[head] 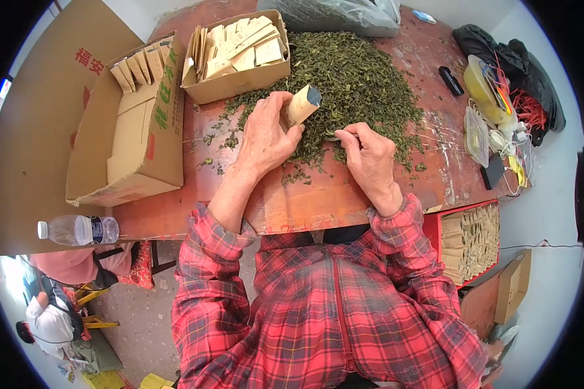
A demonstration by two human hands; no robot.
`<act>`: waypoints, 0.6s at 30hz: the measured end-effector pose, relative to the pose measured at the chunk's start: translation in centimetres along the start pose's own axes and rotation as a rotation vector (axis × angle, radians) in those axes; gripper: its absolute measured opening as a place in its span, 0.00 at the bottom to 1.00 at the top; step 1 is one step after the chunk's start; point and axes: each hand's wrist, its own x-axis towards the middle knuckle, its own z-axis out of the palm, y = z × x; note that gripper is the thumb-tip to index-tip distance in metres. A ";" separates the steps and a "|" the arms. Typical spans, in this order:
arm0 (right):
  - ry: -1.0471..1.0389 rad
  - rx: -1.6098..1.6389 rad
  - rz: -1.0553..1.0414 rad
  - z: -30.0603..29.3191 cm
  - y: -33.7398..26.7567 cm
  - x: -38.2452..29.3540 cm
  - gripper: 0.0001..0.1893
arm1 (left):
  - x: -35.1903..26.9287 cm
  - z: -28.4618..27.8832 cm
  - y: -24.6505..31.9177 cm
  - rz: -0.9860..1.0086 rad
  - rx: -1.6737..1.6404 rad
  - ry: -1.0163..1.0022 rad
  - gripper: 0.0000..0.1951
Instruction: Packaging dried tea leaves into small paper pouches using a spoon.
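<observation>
My left hand (267, 133) grips a small kraft paper packet (302, 106), tilted, with its top gaping and a silvery lining showing. Behind and under it spreads a large heap of dried green tea leaves (350, 78) on the red wooden table. At the near edge of the heap, my right hand (370, 153) pinches a small thin spoon-like tool (332, 139), whose far end lies by the leaves. Loose leaves (297, 176) are scattered on the tabletop between my two hands.
An open cardboard box (236, 85) full of kraft packets adjoins the heap. Left of it stands a longer cardboard box (126, 180) with several packets. A plastic bottle (78, 230) lies at the left edge. Right are a yellow container (486, 90) and a red box (469, 243) of packets. Behind left, a person (53, 311).
</observation>
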 end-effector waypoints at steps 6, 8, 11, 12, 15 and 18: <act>0.011 0.005 0.019 -0.3 0.2 -0.4 0.03 | -0.1 -0.1 0.3 0.009 0.009 -0.011 0.27; 0.016 0.016 0.031 -0.4 0.2 -0.5 0.03 | -0.1 -0.1 0.2 0.012 0.008 -0.011 0.27; 0.023 0.024 0.051 -0.6 0.2 -0.3 0.03 | -0.1 -0.2 0.1 0.008 0.008 -0.014 0.26; 0.025 0.020 0.058 -0.7 0.2 -0.2 0.03 | -0.1 -0.2 0.2 0.002 0.007 -0.017 0.26; 0.040 -0.013 0.027 -1.0 0.5 0.0 0.03 | 0.0 -0.1 0.2 0.025 -0.006 -0.010 0.26; 0.059 -0.012 0.002 -1.2 0.4 0.4 0.03 | 0.0 0.0 0.3 0.023 -0.014 -0.009 0.25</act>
